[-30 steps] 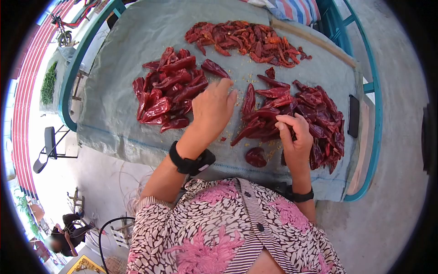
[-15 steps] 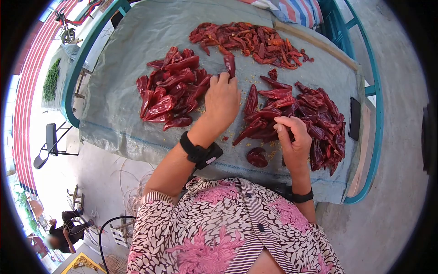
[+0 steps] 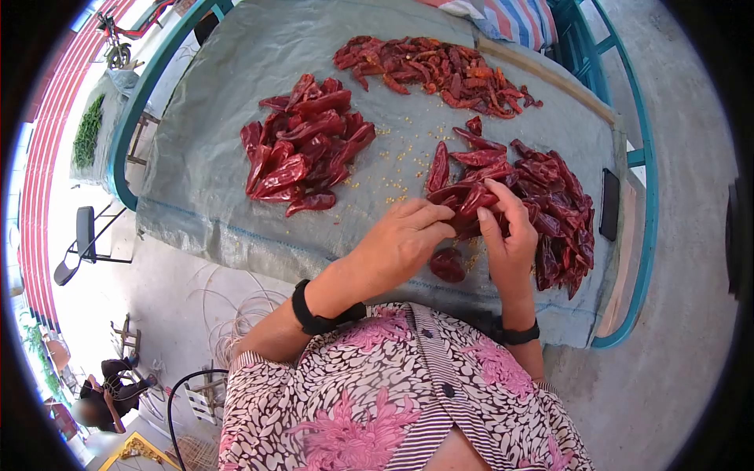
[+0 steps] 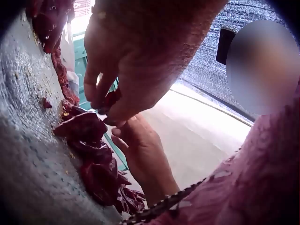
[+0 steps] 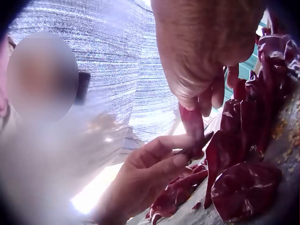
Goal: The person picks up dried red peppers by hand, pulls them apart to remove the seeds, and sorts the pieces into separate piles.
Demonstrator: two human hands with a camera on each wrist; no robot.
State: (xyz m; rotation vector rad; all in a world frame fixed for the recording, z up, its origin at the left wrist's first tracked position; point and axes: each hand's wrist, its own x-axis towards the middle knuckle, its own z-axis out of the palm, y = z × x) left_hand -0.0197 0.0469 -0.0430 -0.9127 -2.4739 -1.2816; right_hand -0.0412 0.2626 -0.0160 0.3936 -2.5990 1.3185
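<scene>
Both hands meet over the near side of the right-hand heap of dark red dried chilies [image 3: 561,212]. My left hand [image 3: 400,243] reaches in from the left, its thumb and forefinger pinching one end of a dried chili [image 5: 191,121]. From the right, my right hand [image 3: 510,235] holds the other end of that chili between thumb and fingertips. In the right wrist view the chili spans the gap between the two hands. A short, rounded chili [image 3: 448,265] lies on the sheet [image 3: 236,247] just below the hands.
A second heap of large glossy chilies [image 3: 302,149] lies at left, and smaller, wrinkled orange-red chilies [image 3: 440,71] spread along the back. Yellow seeds are scattered between them. A black phone-like object [image 3: 609,204] lies by the right edge, inside the teal frame [image 3: 648,196].
My left hand has moved from the middle of the sheet, where a chili stuck out past its fingertips, rightward and nearer the body to meet my right hand. The right hand has barely moved.
</scene>
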